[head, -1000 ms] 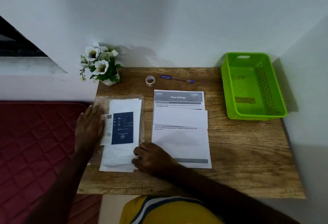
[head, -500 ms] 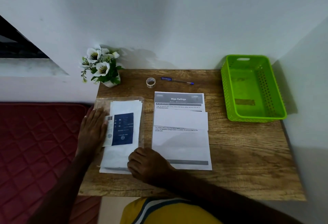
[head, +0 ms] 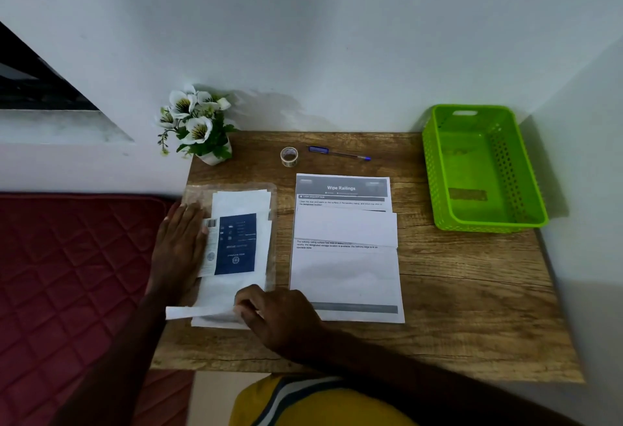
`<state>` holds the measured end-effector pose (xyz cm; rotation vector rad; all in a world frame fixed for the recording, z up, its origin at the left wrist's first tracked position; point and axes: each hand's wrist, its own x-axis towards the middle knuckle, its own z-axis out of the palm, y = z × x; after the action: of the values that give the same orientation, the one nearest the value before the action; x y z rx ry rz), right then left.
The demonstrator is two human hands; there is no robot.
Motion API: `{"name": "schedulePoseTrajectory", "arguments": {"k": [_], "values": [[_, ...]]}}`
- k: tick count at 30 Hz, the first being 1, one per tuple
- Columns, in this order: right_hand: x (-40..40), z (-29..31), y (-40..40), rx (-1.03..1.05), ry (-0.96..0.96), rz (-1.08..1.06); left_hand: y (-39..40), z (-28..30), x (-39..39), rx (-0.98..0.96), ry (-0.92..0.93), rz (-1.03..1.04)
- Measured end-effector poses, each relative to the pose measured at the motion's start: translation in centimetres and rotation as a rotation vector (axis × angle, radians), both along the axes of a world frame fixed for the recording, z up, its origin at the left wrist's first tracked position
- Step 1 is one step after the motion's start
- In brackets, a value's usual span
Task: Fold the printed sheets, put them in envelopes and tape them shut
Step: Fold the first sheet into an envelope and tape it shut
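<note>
Your left hand (head: 180,240) lies flat on the envelope pack (head: 236,243), left of the printed sheets (head: 345,250); your right hand (head: 269,311) pinches one white envelope (head: 199,313) at the pack's near end (sheet count unclear). Beyond the sheets on the surface (head: 455,307): one tape roll (head: 289,156), one pen (head: 338,153); a flower pot (head: 199,125) stands far left, a green basket (head: 435,169) to the right.

Under the left hand (head: 180,243) a glossy clear plastic packet (head: 232,243) of matt white paper envelopes is seen — grained matt wood table (head: 455,307), perforated green plastic basket (head: 435,169) beyond the right hand (head: 276,317).
</note>
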<state>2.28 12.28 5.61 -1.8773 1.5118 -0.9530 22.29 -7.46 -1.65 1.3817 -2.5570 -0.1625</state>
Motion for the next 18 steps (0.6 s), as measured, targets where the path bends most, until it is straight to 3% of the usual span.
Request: {"name": "schedulePoseTrajectory", "arguments": {"k": [6, 18], "values": [[-0.6, 2.1, 0.0, 0.144, -0.204, -0.075, -0.5, -0.6, 0.1, -0.022, -0.005, 0.004], [0.2, 5.6, 0.2, 0.211, -0.273, 0.01, -0.3, -0.9, 0.0, -0.066, 0.016, -0.029]]}}
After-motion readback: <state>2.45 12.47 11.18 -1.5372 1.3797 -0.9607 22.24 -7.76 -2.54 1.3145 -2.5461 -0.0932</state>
